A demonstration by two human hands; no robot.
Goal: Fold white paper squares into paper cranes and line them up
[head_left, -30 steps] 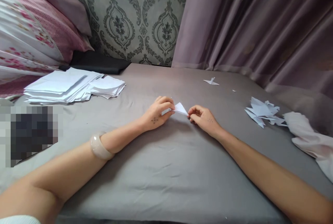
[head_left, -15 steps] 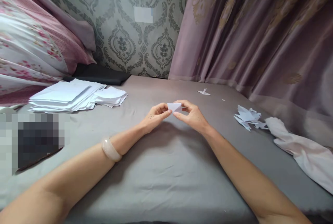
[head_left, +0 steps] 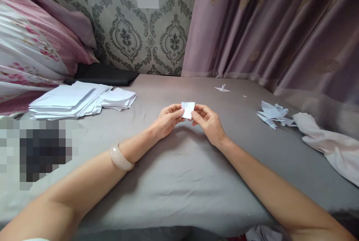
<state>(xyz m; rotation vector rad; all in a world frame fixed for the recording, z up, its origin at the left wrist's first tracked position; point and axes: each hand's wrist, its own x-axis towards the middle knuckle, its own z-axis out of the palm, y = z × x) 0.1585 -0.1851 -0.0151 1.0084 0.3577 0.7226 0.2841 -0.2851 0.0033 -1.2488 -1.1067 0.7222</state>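
Between my two hands, a small folded piece of white paper (head_left: 187,109) is held up over the grey cloth. My left hand (head_left: 167,121) pinches its left edge, thumb in front and fingers curled behind. At the right edge, the thumb and fingers of my right hand (head_left: 209,124) close on the same paper. A pale bangle (head_left: 121,157) sits on my left forearm. The fingertips behind the paper are partly hidden.
Stacks of white paper (head_left: 61,97) and smaller sheets (head_left: 119,97) lie at left, near a black folded item (head_left: 106,74). Folded paper pieces (head_left: 272,113) lie at right beside pale cloth (head_left: 322,136). A single folded paper (head_left: 222,88) rests farther back.
The paper now shows a flat, near-square face where it showed a diagonal fold and pointed lower edge. Both hands keep hold with shifted fingers. The view has tilted down slightly.
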